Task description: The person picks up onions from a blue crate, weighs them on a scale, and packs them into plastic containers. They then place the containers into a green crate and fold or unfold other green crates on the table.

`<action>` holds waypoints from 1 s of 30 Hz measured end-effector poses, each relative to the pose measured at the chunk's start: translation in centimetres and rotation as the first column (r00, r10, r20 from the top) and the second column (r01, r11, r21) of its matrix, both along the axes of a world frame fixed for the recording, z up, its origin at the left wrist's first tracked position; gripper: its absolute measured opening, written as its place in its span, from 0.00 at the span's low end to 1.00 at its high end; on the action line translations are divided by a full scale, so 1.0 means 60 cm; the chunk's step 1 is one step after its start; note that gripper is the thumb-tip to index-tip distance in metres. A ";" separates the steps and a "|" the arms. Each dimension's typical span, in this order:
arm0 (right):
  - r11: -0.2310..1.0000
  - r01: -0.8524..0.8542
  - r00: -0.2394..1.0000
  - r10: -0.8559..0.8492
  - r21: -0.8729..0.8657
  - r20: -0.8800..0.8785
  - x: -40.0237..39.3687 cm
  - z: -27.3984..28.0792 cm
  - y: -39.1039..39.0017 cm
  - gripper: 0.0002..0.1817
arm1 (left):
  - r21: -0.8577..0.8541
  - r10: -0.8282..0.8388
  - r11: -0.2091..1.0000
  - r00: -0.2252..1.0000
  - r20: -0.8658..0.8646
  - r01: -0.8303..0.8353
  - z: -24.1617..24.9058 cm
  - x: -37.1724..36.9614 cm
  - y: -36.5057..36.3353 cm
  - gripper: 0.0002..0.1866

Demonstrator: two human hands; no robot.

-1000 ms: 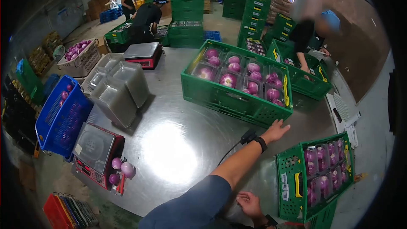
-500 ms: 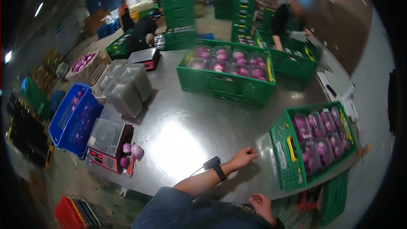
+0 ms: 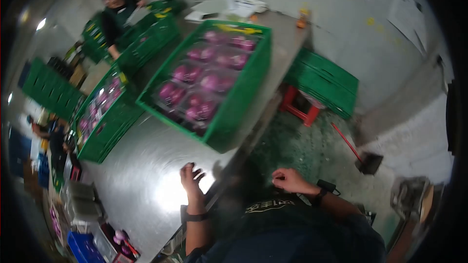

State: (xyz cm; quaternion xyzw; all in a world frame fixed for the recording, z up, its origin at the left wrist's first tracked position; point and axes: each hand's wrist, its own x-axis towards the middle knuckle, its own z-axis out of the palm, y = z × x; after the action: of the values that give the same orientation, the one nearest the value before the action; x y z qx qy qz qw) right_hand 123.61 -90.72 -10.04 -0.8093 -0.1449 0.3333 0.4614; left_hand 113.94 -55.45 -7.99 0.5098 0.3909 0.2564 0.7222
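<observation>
My left hand (image 3: 191, 179) is over the near edge of the steel table (image 3: 122, 170), fingers loosely bent and apart, holding nothing. My right hand (image 3: 291, 181) hangs in front of my body, beyond the table's edge; its fingers are loosely curled and nothing shows in them. Closest to my left hand stands a green crate (image 3: 243, 102), blurred, filled with clear packs of purple onions (image 3: 214, 82). Neither hand touches it. To its left is a second green crate (image 3: 109, 134) of packed onions.
A co-worker (image 3: 117, 14) in a blue hat reaches into a crate at the back. On the right, folded green crates (image 3: 324, 80) lie on a red stool (image 3: 300, 107). A long-handled dustpan (image 3: 369, 163) stands on the floor. Scale, loose onions (image 3: 121, 236) and blue basket (image 3: 85, 247) are lower left.
My view has swung to the right, so the onion crate now appears in the middle. My left hand has drawn back towards my body; my right hand is raised further into view.
</observation>
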 end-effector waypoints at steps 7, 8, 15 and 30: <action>0.945 0.323 0.941 -0.317 -0.039 0.115 0.089 -0.034 -0.174 0.19 | 0.793 0.148 0.599 0.989 0.023 -0.108 0.085 0.094 -0.080 0.14; 0.930 0.365 0.927 -0.359 -0.041 0.111 0.106 -0.043 -0.187 0.20 | 0.846 0.121 0.528 0.993 0.008 -0.071 0.106 0.111 -0.096 0.14; 0.854 0.503 0.864 -0.493 -0.131 0.106 0.254 -0.056 -0.251 0.20 | 0.928 -0.153 0.366 0.988 -0.018 0.074 0.152 0.256 -0.190 0.09; 0.714 0.584 0.805 -0.448 -0.386 0.389 0.720 -0.179 -0.407 0.26 | 0.963 0.235 -0.060 0.941 -0.243 0.263 0.127 0.479 -0.201 0.27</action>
State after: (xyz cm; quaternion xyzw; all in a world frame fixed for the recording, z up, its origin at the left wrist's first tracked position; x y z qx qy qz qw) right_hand 166.82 -115.14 -20.80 -0.9433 0.1171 0.1029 0.2932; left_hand 142.71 -67.52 -0.40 0.9122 0.1908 0.3598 0.0441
